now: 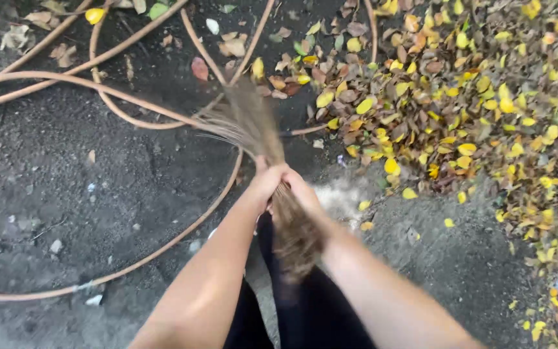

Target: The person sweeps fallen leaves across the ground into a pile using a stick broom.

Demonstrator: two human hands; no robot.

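Both of my hands grip a bundle broom of thin brown sticks (247, 123). My left hand (267, 181) and my right hand (301, 190) close around its middle, side by side. The bristle end fans out, blurred, away from me over dark ground, touching a looping tan hose (130, 119). The bundle's other end hangs frayed between my forearms, over my dark clothing. A big pile of yellow and brown fallen leaves (460, 110) lies to the right of the broom.
The tan hose runs in several loops across the dark, gritty ground (66, 194) on the left. Scattered leaves and small pale stones lie at the top and left. A pale patch of ground sits just right of my hands.
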